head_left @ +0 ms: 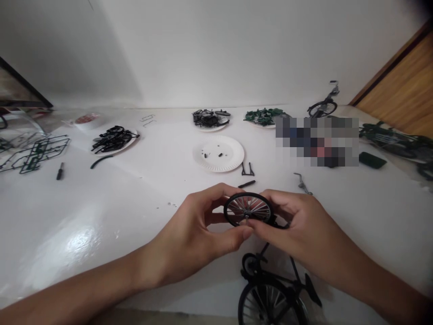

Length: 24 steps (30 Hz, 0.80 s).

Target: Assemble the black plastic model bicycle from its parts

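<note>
- Left hand [199,225] and right hand [296,221] share a grip, pinching a spoked wheel [248,213].
- Black model bicycle frame [272,298], near right.
- Paper plate [232,146], far, bearing tiny parts [220,155].

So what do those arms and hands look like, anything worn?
They're a person's, and bare. The left hand and right hand have no gloves, and no rings show on the visible fingers. The left forearm and right forearm show no sleeves, watch or bracelet, and no cables.
</note>
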Each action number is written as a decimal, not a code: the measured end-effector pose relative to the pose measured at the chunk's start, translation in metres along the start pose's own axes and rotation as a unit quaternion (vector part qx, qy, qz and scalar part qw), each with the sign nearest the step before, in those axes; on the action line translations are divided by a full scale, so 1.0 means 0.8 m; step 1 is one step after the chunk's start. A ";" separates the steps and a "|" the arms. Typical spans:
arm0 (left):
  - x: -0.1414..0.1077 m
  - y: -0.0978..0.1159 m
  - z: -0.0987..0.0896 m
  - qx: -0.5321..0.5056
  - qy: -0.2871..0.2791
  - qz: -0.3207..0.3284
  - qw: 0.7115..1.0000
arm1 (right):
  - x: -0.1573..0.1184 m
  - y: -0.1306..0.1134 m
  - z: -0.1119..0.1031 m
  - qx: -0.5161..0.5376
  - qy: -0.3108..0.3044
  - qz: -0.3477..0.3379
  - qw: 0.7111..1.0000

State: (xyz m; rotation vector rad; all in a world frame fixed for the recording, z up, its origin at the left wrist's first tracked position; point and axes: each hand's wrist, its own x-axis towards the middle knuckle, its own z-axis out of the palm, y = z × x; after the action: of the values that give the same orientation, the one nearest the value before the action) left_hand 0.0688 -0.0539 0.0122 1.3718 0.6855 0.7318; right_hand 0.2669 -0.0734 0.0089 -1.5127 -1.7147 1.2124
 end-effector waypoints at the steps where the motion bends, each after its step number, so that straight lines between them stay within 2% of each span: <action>1: 0.001 0.000 0.000 -0.002 -0.001 0.000 1.000 | 0.000 0.000 0.000 -0.001 0.000 0.002 1.000; 10: 0.004 0.002 0.000 0.022 0.016 -0.002 1.000 | -0.001 -0.002 0.001 -0.026 0.009 -0.020 0.999; 16: 0.002 0.002 -0.003 0.034 0.015 -0.010 0.999 | -0.003 -0.003 0.000 0.002 -0.029 -0.048 0.998; 24: -0.001 0.003 -0.001 0.050 0.011 -0.007 0.999 | -0.006 -0.006 -0.002 -0.004 -0.027 -0.058 0.998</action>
State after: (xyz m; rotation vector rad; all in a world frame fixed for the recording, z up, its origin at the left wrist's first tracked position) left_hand 0.0676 -0.0540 0.0149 1.4508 0.7578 0.7106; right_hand 0.2672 -0.0777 0.0144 -1.3761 -1.8190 1.1970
